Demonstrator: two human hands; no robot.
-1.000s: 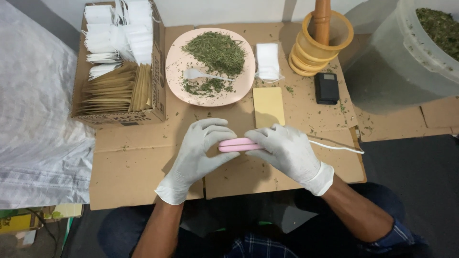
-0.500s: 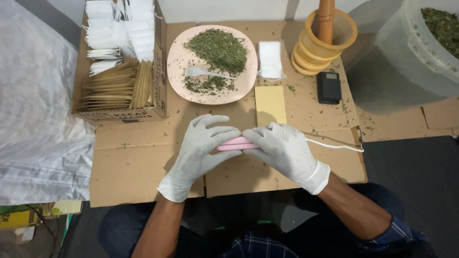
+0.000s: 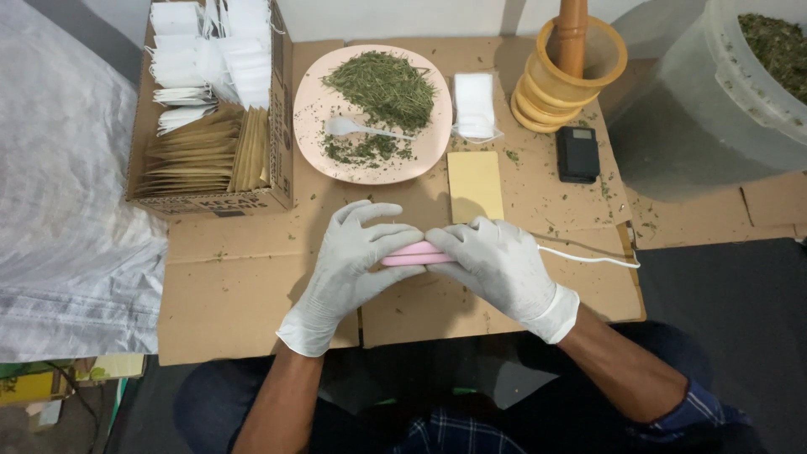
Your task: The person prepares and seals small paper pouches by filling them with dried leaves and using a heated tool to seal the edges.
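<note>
While both hands are covered by white disposable gloves, a slim pink plastic handheld device (image 3: 412, 253) is gripped between them above the flattened brown cardboard sheet (image 3: 252, 286) that serves as a work surface. The left hand (image 3: 353, 256) is curled over the device's left end, fingers bent and thumb pressed against its side; the right hand (image 3: 496, 261) is closed over the right end, so only the middle of the pink body is seen. A thin white cord (image 3: 588, 257) is seen running out from under the right hand toward the right edge of the cardboard. Just beyond the hands, a flat tan paper envelope (image 3: 475, 185) is laid. Farther out, a round pink plate (image 3: 315, 109) is heaped with dried green herb (image 3: 387, 84), with a white plastic spoon (image 3: 357, 129) resting on it. Beside the plate a small white filter bag (image 3: 475, 105) is placed, then a yellow wooden mortar with pestle (image 3: 572, 71) and a small black rectangular scale (image 3: 577, 153). At far left, an open cardboard box (image 3: 282, 109) is filled with tan envelopes and white bags.
</note>
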